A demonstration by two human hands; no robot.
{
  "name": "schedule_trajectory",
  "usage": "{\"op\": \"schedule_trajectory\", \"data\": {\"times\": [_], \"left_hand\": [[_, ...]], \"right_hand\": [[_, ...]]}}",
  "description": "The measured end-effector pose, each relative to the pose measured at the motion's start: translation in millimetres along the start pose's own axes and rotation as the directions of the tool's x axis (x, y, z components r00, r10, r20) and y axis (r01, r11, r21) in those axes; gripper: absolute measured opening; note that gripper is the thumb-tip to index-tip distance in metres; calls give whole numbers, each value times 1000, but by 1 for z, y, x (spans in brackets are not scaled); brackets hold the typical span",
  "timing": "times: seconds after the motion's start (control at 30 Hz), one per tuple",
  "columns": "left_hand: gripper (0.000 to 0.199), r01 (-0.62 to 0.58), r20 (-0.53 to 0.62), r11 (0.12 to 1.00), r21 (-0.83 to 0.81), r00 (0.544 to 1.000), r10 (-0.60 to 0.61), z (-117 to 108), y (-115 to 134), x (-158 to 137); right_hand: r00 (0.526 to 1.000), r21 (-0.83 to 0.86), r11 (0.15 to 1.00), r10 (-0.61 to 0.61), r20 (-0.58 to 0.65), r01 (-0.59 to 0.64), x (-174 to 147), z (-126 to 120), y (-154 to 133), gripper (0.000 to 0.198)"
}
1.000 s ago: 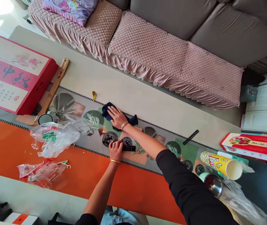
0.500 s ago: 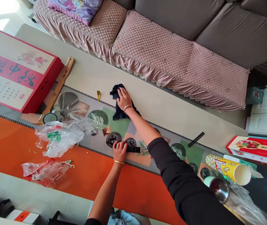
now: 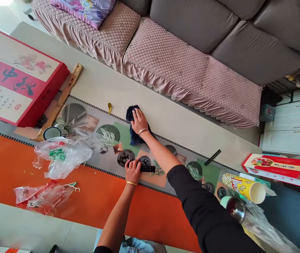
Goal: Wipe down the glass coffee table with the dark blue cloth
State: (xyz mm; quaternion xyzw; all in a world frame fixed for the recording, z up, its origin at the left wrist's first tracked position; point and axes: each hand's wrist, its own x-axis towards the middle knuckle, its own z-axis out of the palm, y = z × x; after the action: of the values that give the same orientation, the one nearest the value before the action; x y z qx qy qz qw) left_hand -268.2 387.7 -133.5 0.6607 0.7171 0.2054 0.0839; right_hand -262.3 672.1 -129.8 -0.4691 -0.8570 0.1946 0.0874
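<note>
My right hand (image 3: 139, 120) presses down on a dark blue cloth (image 3: 135, 137) that lies bunched across the far border of the patterned table runner (image 3: 165, 175). Its fingers are bent over the cloth. Nearer to me, my left hand (image 3: 132, 171) has its fingers closed on the left end of a black remote control (image 3: 148, 169), which lies flat on the runner. A second slim black remote (image 3: 212, 157) rests to the right, apart from both hands. Beyond the runner, left of the cloth, lies a small gold-coloured piece (image 3: 109, 108).
Leftward are a large red gift box (image 3: 44, 95), a long wooden stick (image 3: 62, 96), a roll of tape (image 3: 52, 133) and crumpled plastic bags (image 3: 70, 158). At the right stand a yellow popcorn cup (image 3: 244, 188), a metal cup (image 3: 235, 209) and a red box (image 3: 273, 165). A sofa (image 3: 165, 52) runs behind.
My right hand and the cloth have slid a little toward me across the table. My left hand stays on the remote. The whole view has shifted slightly.
</note>
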Motion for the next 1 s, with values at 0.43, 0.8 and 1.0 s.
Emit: {"op": "schedule_trajectory", "data": {"times": [0.43, 0.8, 1.0], "left_hand": [[24, 3, 16, 1000, 7, 1000, -3, 0, 0, 0], [25, -1, 59, 1000, -17, 998, 3, -1, -2, -2], [28, 7, 88, 999, -37, 996, -4, 1, -4, -3]], "right_hand": [[949, 7, 957, -287, 126, 289, -62, -7, -11, 68], [898, -192, 879, 438, -38, -437, -274, -55, 121, 77], [643, -202, 610, 725, -247, -766, -302, -79, 207, 71]]}}
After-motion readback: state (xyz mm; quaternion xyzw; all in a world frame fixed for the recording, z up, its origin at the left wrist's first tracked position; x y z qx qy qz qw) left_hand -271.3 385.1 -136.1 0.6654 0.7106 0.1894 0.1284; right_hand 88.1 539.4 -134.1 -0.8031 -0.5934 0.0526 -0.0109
